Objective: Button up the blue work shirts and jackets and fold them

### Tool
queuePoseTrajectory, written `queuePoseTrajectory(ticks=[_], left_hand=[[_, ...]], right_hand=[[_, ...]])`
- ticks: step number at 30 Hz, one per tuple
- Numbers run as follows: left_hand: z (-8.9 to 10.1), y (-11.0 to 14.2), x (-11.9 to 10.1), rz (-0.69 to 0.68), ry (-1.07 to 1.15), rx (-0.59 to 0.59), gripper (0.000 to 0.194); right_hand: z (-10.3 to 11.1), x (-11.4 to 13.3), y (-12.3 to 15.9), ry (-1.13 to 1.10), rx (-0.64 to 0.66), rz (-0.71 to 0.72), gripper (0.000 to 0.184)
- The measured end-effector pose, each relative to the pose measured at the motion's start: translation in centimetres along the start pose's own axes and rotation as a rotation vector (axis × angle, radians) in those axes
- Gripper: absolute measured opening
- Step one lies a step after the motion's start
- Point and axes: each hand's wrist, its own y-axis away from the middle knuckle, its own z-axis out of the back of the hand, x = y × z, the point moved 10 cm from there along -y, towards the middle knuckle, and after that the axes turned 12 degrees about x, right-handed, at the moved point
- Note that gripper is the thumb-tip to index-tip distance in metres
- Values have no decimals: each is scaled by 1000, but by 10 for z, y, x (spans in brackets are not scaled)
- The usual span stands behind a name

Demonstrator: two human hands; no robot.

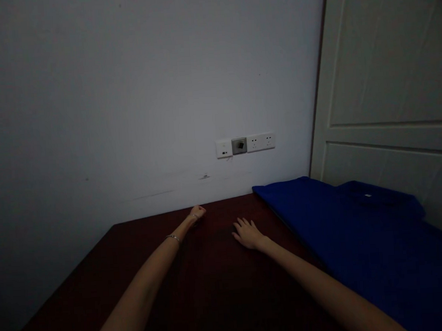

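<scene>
My left hand (199, 211) rests near the back edge of the dark red-brown tabletop (213, 286), close to the wall. Its fingers are curled closed, and whatever they may hold is hidden from me. A thin bracelet and a thicker metal bangle (173, 238) circle that wrist and forearm. My right hand (248, 233) lies palm down on the tabletop with its fingers spread, holding nothing. To the right of it is a blue garment (329, 224) with a collar, laid out flat.
A pale wall (127, 101) with dark scuff marks rises behind the table. Mounted on it are white sockets (260, 142) and a grey plate (239, 145). A panelled door (391, 75) stands on the right beyond the garment. The light is dim.
</scene>
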Motion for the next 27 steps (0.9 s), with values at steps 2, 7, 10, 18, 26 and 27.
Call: queuePoseTrajectory(ticks=[2, 7, 10, 18, 26, 27], left_hand=[[11, 14, 11, -1, -38, -49, 10], [27, 51, 35, 36, -143, -138, 18], [26, 73, 46, 80, -204, -175, 27], [-15, 113, 57, 164, -366, -199, 55], [-30, 122, 43, 330, -485, -268, 56], [-31, 122, 40, 355, -494, -291, 55]], right_hand=[[-2, 3, -3, -10, -25, -7, 57], [-6, 3, -13, -16, -82, -88, 56], [-11, 3, -20, -23, -77, -154, 56], [-13, 17, -38, -26, -93, -189, 52], [-15, 19, -38, -44, -191, -210, 53], [-14, 18, -37, -48, -196, -210, 53]])
